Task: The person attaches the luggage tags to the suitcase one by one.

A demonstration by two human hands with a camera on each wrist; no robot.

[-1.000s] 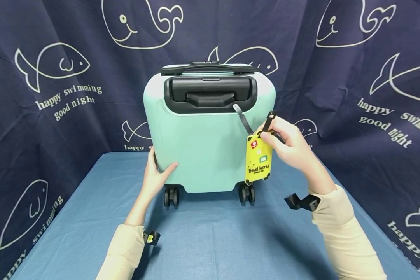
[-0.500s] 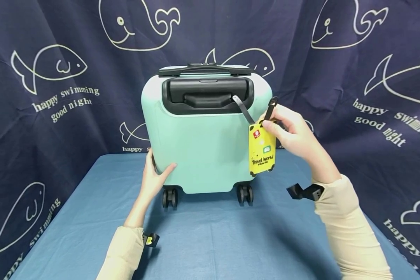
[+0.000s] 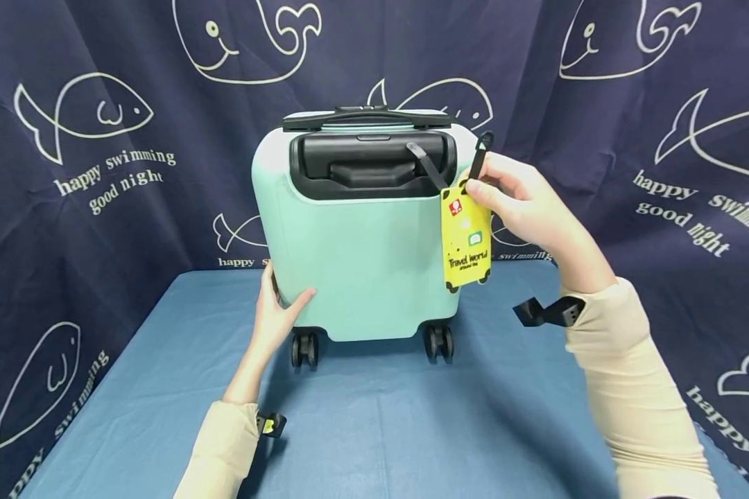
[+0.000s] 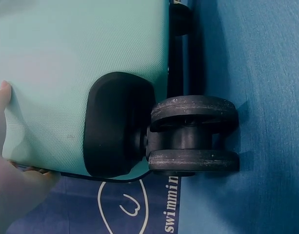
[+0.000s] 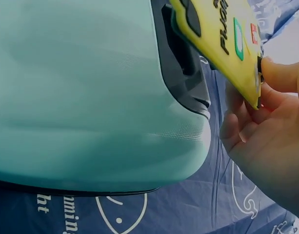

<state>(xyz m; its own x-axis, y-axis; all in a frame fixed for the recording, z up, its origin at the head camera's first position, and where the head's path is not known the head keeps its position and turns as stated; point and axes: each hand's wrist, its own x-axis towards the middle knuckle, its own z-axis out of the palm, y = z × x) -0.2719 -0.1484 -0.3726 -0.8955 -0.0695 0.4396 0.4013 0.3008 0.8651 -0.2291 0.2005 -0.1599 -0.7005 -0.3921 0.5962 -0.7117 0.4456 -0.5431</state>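
A mint-green suitcase (image 3: 362, 263) stands upright on its black wheels (image 4: 193, 131), its telescopic handle (image 3: 374, 163) pushed down into a black recess. My left hand (image 3: 273, 312) grips the suitcase's lower left side, thumb on the front face and fingers round the edge, partly hidden. In my right hand (image 3: 514, 194) a yellow luggage tag (image 3: 466, 239) is pinched by its top end, hanging in front of the suitcase's upper right. The tag's black strap (image 3: 427, 166) is undone, its free end reaching left across the recess. In the right wrist view the thumb presses the tag's edge.
A black carry handle (image 3: 368, 121) runs along the suitcase's top. Blue cloth (image 3: 349, 430) covers the table, and a dark blue curtain (image 3: 212, 173) with whale and fish drawings hangs behind and at both sides. A small black camera (image 3: 549, 312) sits on my right wrist.
My right hand has raised the luggage tag from the suitcase's lower right to the level of the handle recess. My left hand keeps its grip, and the suitcase stands in place.
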